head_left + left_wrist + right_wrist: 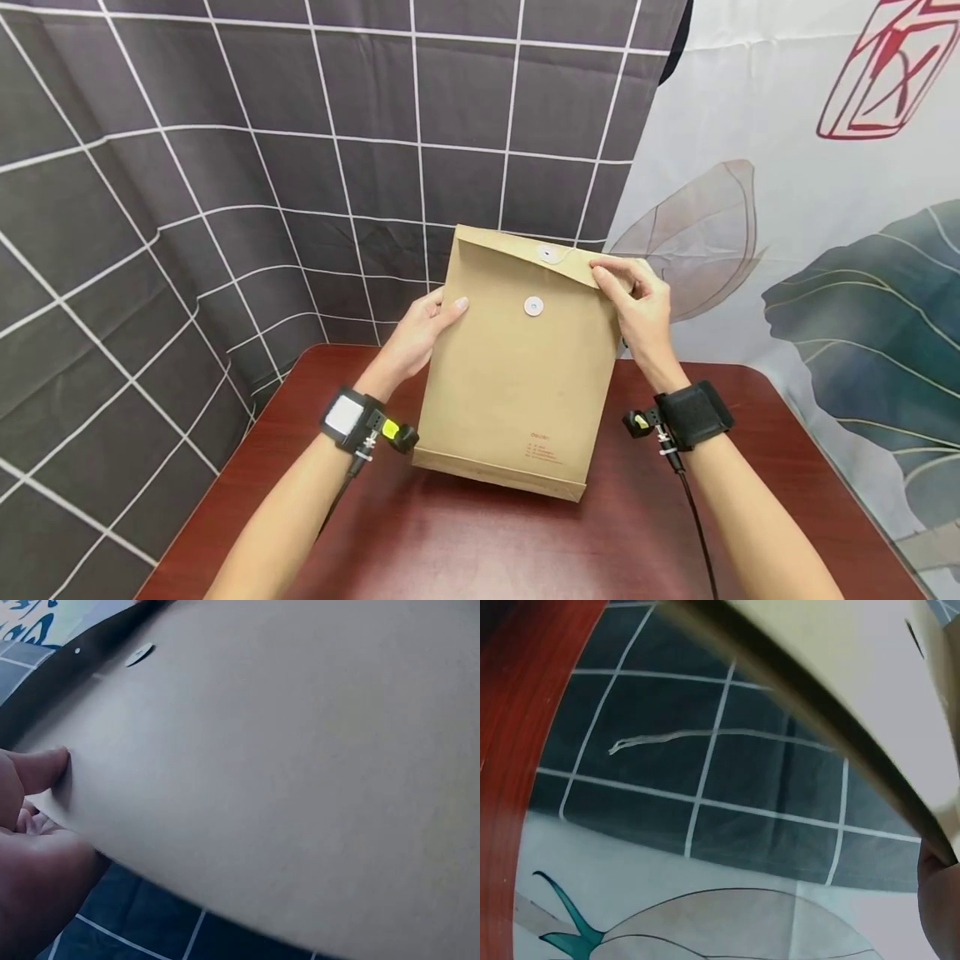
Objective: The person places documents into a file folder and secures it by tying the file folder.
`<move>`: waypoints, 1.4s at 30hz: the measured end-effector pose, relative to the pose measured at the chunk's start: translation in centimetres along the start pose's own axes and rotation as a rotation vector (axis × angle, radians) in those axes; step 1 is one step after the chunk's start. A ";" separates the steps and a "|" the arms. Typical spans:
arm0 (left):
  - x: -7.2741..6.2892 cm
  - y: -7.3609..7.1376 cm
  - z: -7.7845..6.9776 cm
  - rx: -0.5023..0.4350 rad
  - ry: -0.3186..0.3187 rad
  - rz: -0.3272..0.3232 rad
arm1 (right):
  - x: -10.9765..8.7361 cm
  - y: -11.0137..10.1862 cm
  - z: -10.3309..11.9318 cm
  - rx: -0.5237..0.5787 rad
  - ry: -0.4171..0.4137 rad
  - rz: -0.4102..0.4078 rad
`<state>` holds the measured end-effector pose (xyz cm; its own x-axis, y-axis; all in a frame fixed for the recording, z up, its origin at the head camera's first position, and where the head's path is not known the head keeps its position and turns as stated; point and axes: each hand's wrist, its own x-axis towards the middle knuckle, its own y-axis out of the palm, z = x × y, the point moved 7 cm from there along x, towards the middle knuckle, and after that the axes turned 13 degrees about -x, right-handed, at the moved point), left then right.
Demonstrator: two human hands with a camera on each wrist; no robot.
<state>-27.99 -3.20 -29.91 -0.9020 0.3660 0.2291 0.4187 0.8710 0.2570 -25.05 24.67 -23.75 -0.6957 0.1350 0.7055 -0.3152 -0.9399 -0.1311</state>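
A tan paper document envelope (517,375) is held up, tilted, over the table. Its top flap (510,250) bears one white button disc (549,253), and a second white disc (533,306) sits on the body below. My left hand (423,329) grips the envelope's left edge, thumb on the front and the other fingers behind. At the upper right corner my right hand (637,304) pinches the flap between thumb and fingers. In the right wrist view, a thin pale string (720,732) dangles beside the envelope's edge.
Beneath the envelope lies a dark red wooden table (480,550). A grey cloth with white grid lines (360,100) hangs behind and to the left; a white cloth with leaf prints (787,108) hangs at the right. Black wrist cameras with cables are strapped to both wrists.
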 end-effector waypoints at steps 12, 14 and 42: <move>-0.2 2.3 -2.4 0.113 0.131 -0.038 | -0.3 0.0 1.2 0.065 -0.054 -0.125; -0.3 2.5 -2.8 0.095 0.147 -0.046 | -0.2 -0.1 1.7 0.072 -0.075 -0.129; -3.5 5.0 -8.5 0.160 0.379 -0.200 | -1.6 1.5 8.0 -0.701 -0.793 -0.053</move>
<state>-21.87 -2.94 -21.40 -0.8486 0.0652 0.5249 0.1913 0.9630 0.1897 -19.24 20.55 -19.45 -0.1296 -0.3107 0.9416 -0.8107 -0.5136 -0.2810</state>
